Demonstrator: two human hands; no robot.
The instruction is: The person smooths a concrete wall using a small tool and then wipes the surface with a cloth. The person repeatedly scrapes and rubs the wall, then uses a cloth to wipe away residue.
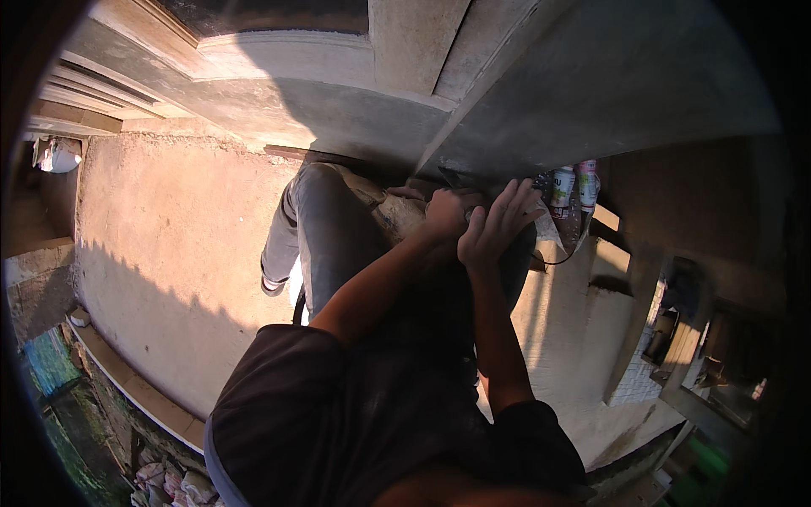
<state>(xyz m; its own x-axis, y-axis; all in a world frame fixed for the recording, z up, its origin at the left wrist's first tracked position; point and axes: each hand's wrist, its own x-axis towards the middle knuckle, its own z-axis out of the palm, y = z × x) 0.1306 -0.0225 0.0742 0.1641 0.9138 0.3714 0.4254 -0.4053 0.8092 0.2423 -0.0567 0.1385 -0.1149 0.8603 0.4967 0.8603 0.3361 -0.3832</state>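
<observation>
My left hand [448,213] is over my lap, its fingers curled in; what they hold, if anything, is hidden. Just beyond it a dark, narrow, pointed thing [450,177] sticks out, and I cannot tell whether the hand grips it. My right hand [500,223] is beside the left one, palm partly turned, fingers stretched out and holding nothing that shows. A tan, rough-surfaced piece [399,216] rests between my knees, close to the left hand; its kind is not clear and shadow covers part of it.
Two bottles, one white [562,188] and one pink and white [587,188], stand right of my hands by the grey wall [608,93]. A thin dark cable [557,261] curves below them. Sunlit concrete floor [169,220] spreads left, bounded by a low ledge [139,393].
</observation>
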